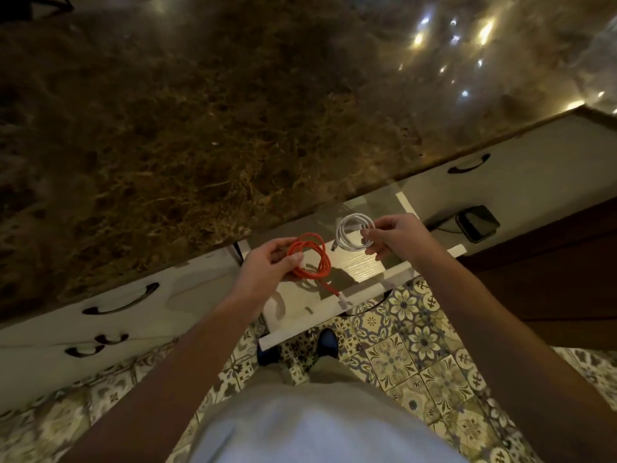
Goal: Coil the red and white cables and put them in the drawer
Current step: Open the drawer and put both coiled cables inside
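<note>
The red cable point(322, 262) is wound into a coil, and my left hand point(267, 262) pinches its left side; a red tail with a white plug hangs down toward the drawer's front. My right hand point(397, 237) pinches the right side of the coiled white cable point(344, 230). Both coils hang just above the open white drawer point(367, 262), which is pulled out under the counter edge.
A brown marble counter point(200, 128) fills the upper view. White drawer fronts with dark handles point(122, 300) flank the open drawer. A dark device point(479, 222) with a cord lies on a shelf at right. Patterned floor tiles point(417, 345) and my feet show below.
</note>
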